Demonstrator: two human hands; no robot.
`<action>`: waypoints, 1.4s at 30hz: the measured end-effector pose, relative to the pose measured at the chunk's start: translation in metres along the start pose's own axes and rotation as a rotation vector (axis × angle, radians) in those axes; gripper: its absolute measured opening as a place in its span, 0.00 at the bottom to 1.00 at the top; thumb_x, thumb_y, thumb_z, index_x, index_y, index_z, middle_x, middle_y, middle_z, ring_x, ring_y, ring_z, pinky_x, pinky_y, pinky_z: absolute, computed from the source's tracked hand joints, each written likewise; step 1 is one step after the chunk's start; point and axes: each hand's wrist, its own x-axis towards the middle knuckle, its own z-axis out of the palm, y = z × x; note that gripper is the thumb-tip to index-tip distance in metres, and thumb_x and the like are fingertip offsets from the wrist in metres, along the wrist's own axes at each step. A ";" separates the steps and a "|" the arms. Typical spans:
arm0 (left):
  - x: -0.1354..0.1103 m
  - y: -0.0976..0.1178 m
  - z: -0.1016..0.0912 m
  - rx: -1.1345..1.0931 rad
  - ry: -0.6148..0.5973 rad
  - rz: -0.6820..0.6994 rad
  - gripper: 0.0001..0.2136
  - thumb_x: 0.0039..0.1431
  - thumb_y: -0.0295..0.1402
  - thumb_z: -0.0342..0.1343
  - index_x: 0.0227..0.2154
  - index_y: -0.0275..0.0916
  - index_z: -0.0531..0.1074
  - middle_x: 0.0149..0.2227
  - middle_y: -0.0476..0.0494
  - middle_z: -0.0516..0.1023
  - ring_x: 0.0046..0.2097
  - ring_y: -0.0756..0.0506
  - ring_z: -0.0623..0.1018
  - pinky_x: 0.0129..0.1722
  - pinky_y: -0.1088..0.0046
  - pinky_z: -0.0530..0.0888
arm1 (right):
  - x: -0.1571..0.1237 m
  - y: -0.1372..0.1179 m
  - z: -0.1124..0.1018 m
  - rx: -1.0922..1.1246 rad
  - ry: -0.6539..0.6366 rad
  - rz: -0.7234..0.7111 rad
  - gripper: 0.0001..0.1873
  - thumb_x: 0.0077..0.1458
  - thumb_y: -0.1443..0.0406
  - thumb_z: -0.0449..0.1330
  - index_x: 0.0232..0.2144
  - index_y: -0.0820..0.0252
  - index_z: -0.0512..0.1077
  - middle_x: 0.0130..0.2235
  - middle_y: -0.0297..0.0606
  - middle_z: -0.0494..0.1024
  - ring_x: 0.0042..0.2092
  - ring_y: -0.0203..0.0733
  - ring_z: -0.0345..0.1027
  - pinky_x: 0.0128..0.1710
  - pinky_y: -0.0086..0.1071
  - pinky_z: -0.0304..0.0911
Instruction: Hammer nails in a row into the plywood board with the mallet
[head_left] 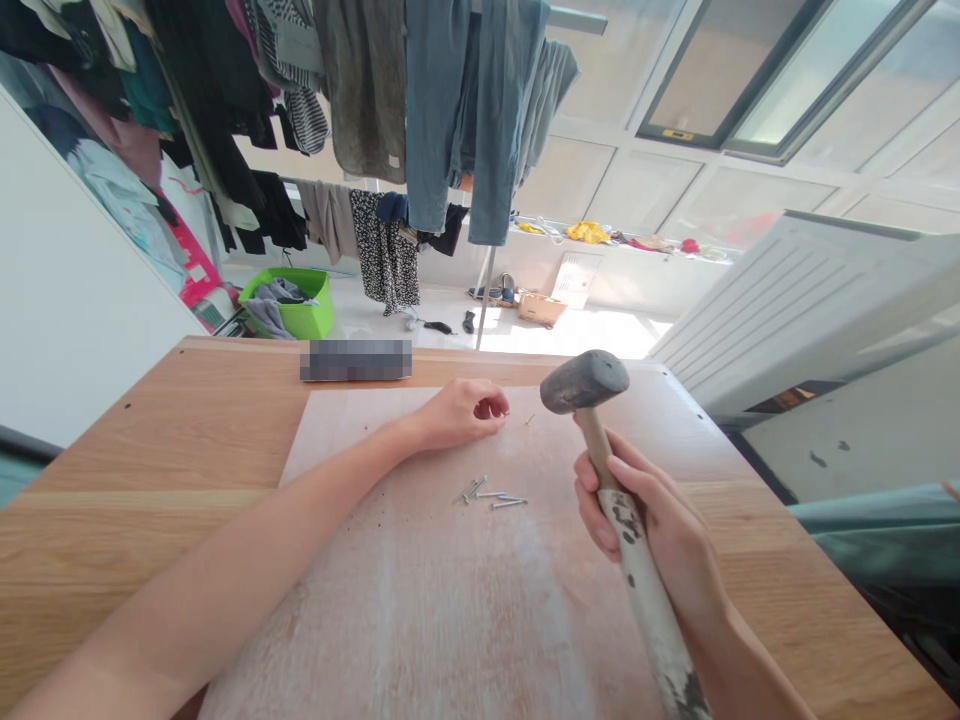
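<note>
My right hand [651,520] is wrapped round the pale wooden handle of a hammer [585,382], whose dark head is raised over the far right of a whitish board [420,600]. My left hand [461,412] rests on the board's far part with its fingers curled in a pinch; what they hold is too small to make out. A small nail [529,420] stands in the board just right of that hand. Several loose nails [491,493] lie on the board between my hands.
The board lies on a wooden table [135,470]. Beyond it hang clothes on a rack [442,110], with a green laundry basket [292,300] on the floor. A white slatted panel [802,300] leans at the right.
</note>
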 end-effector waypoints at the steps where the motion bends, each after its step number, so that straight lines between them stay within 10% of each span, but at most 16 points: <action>1: 0.000 -0.001 0.000 -0.004 -0.001 0.013 0.05 0.55 0.25 0.58 0.34 0.35 0.77 0.32 0.47 0.79 0.32 0.51 0.75 0.35 0.74 0.73 | -0.002 -0.001 0.002 0.007 -0.014 0.006 0.09 0.63 0.58 0.56 0.41 0.55 0.72 0.31 0.30 0.68 0.17 0.29 0.54 0.13 0.25 0.49; 17: 0.000 0.003 0.003 0.050 0.054 0.036 0.04 0.56 0.24 0.59 0.31 0.36 0.78 0.30 0.49 0.79 0.33 0.50 0.76 0.36 0.73 0.71 | 0.004 0.028 0.008 -0.101 -0.101 0.040 0.15 0.65 0.52 0.54 0.36 0.56 0.70 0.18 0.26 0.65 0.15 0.31 0.51 0.14 0.25 0.50; 42: 0.000 0.001 0.003 0.038 0.071 0.055 0.04 0.55 0.23 0.60 0.29 0.35 0.78 0.28 0.49 0.78 0.31 0.50 0.75 0.35 0.75 0.70 | 0.000 0.036 0.008 -0.071 -0.096 0.000 0.14 0.66 0.55 0.57 0.49 0.53 0.71 0.34 0.31 0.72 0.17 0.26 0.57 0.13 0.23 0.54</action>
